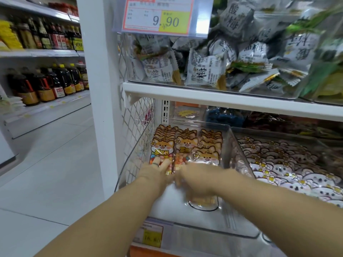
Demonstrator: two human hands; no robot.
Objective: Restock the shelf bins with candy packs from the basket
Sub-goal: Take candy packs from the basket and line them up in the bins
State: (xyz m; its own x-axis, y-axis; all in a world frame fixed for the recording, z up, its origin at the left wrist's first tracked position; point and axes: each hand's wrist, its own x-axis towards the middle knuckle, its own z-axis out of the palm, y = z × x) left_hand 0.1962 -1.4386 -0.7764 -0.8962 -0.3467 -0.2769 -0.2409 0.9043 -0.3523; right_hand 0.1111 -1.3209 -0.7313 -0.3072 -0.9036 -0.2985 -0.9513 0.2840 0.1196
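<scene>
**Packs being squared up in the bin**

Bottles (46, 82) line the far aisle on the left and have nothing to do with this job. Coming right past the white post, the left hand (157, 169) lies on the front pack of the left row. Its fingers are straight and spread, pressing rather than gripping. The packs (186, 145), with fox faces on top and coloured sweets below, stand in three rows at the back of the clear bin (232, 210). They lean on one another, and I judge there is room ahead of them for more. The right hand (198, 179) is just beside the left, over the lower ends of the middle and right rows. It is smeared with motion, so I cannot tell whether it holds a pack or only pushes one. Further right, a neighbouring bin is heaped with koala packs (297, 173).

To my eye this is the placing step, with packs being set in and tidied into rows. The basket is out of sight. The next move calls for letting go, drawing both hands out over the front lip and reaching for more packs. Those then need setting upright ahead of the rows without knocking the leaning ones flat.
</scene>
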